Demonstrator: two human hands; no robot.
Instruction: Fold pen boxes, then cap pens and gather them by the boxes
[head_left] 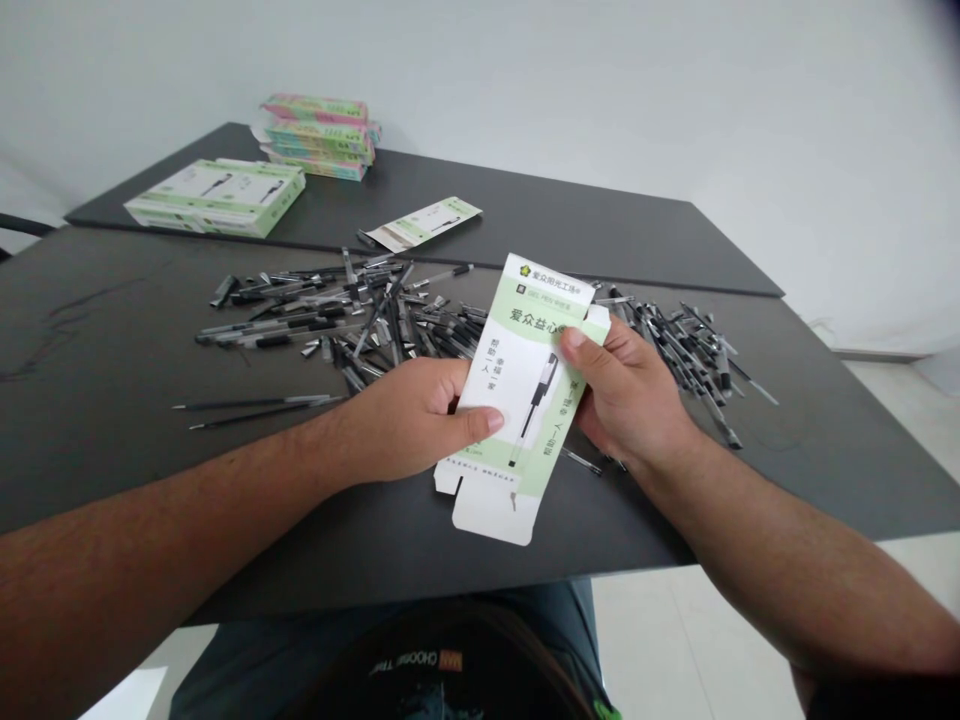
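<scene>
Between both hands, above the front of the dark table, I hold a green and white gel pen box [517, 390] with a pen printed on its face. The carton looks rather flat and tilts to the right at the top; a white flap hangs loose at its lower end. My left hand [420, 415] grips its left edge, thumb across the front. At the upper right edge, my right hand [626, 385] pinches the carton with the thumb on top; its other fingers go behind. Behind the box lies a large pile of black and clear pens [390, 310].
More pens [686, 345] are heaped to the right. Another flat pen carton [427, 224] lies behind the pile. Green and white boxes [217, 195] sit at the back left, near a stack of pink and green boxes [319, 140]. The dark table [97, 400] has a seam across it.
</scene>
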